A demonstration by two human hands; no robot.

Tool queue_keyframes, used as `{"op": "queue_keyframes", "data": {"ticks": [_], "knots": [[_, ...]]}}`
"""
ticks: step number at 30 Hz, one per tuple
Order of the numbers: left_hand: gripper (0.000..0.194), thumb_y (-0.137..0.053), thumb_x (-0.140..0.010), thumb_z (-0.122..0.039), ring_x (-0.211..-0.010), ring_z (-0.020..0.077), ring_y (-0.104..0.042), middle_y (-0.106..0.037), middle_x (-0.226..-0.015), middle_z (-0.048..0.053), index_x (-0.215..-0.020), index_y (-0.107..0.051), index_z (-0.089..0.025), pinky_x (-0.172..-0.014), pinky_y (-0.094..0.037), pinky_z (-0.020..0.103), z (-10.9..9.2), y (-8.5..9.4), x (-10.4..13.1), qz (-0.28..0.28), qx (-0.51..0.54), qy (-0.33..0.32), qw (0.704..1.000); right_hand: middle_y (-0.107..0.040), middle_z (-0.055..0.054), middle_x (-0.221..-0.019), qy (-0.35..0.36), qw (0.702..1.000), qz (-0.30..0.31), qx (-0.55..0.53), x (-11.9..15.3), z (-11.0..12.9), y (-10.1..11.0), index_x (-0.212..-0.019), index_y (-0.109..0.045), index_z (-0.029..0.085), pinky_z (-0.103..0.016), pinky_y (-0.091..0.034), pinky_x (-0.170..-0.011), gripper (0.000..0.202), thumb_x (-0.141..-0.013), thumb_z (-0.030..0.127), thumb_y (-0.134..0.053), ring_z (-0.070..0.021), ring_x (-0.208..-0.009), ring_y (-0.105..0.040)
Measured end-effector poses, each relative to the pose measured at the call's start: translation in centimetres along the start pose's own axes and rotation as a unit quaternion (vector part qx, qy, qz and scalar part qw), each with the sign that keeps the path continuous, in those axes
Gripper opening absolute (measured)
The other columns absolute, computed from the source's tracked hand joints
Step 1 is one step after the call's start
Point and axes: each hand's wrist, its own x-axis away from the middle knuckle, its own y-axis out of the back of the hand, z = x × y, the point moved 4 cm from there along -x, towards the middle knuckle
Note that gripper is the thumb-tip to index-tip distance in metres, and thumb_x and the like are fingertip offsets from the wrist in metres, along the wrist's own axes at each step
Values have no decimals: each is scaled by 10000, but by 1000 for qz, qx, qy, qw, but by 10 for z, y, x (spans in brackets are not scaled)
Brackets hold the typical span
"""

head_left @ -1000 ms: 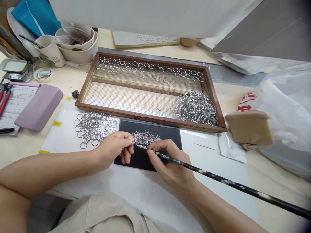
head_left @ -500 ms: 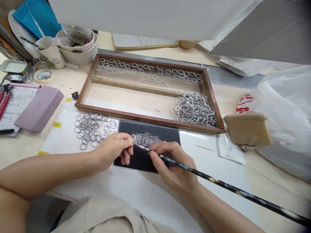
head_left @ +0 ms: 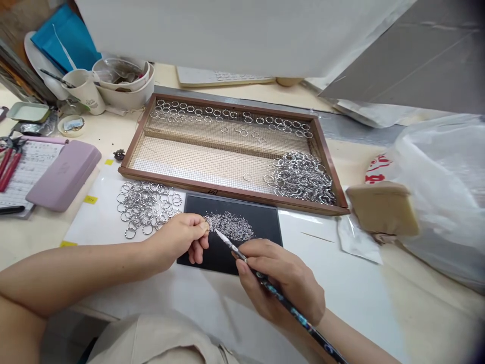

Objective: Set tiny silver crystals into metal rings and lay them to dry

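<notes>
My right hand [head_left: 282, 278] grips a long, dark patterned picker pen [head_left: 293, 312]. Its white tip points down-left toward a spread of tiny shiny rhinestones [head_left: 231, 226] on a black mat [head_left: 265, 205]. Just left of that tip, my left hand [head_left: 189, 235] is closed in a pinch at the mat's left side. Whatever sits between its thumb and finger is too small and hidden to name. Beside the left hand lies a heap of silver rings [head_left: 142, 205] on white paper.
Behind the mat stands a wooden mesh tray [head_left: 189, 156] with rows of rings and a ring pile [head_left: 301, 177]. A purple case [head_left: 64, 174] and red-handled pliers [head_left: 11, 164] lie left. A beige block [head_left: 382, 207] and a plastic bag [head_left: 447, 187] are right. A thin stick [head_left: 317, 236] lies nearby.
My right hand has drawn back toward me and right, and the pen has turned steeper, its tip now apart from the left fingers. The left hand keeps its pinch. The view has shifted slightly.
</notes>
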Motion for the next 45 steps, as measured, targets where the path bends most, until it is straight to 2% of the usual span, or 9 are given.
{"op": "queue_keyframes", "data": {"ticks": [10,30,40,45], "knots": [[329,-386,-902,-240,-354,72,-444,-498,-376,-12,-598,-471,-148,-425,-333,178,-2,-1,0,-2,-10,-1,1000,-626,-48,-661,27,999,-23,5,3,-1,-2,-860,-439,198,-239,-495,-512,196,-771,49,-529,-125,-565,-577],[337,-385,-906,-239,-353,67,-443,-497,-372,-15,-592,-470,-148,-428,-322,176,-2,-2,0,-1,-13,-1,1000,-626,-55,-635,14,1000,-4,9,0,-1,-3,-743,-487,189,-235,-493,-502,130,-792,73,-518,-122,-571,-572],[333,-390,-901,-240,-357,71,-442,-494,-374,-16,-588,-466,-152,-431,-329,181,-2,-2,1,-2,-11,-1,1000,-629,-55,-661,15,1000,-18,2,1,-1,-4,-818,-477,194,-242,-497,-511,153,-778,56,-530,-126,-593,-578],[327,-388,-896,-238,-355,74,-444,-489,-374,-18,-590,-467,-154,-426,-330,185,-2,-2,1,-1,-9,-1,1000,-626,-52,-641,9,1000,2,1,0,-1,-3,-755,-487,196,-243,-499,-517,143,-785,59,-517,-122,-582,-570]]}}
